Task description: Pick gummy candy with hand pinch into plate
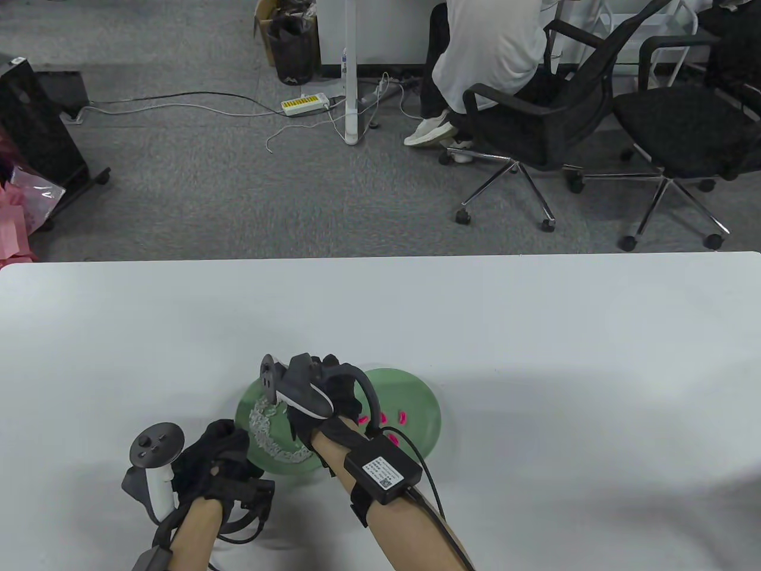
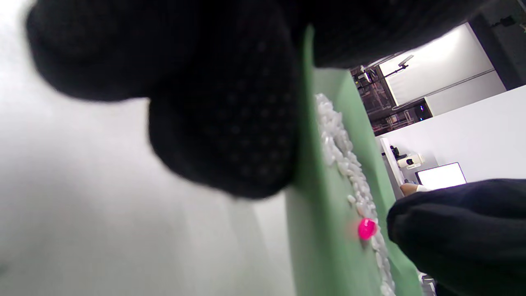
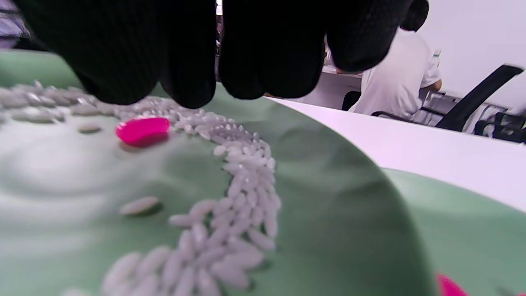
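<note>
Hovering over the left green plate (image 1: 248,410) on the white desk (image 1: 535,357), the right hand (image 1: 324,395) hangs its curled fingers (image 3: 189,78) just above a curved band of rice (image 3: 242,181), beside one pink gummy candy (image 3: 143,130) lying in that plate; whether those fingers pinch anything cannot be told. More pink candies (image 1: 402,417) lie in a second green plate (image 1: 431,416) touching the first on its right. The left hand (image 1: 217,461) rests on the desk with its fingers (image 2: 226,135) against the near rim of the rice plate, their grip unclear.
</note>
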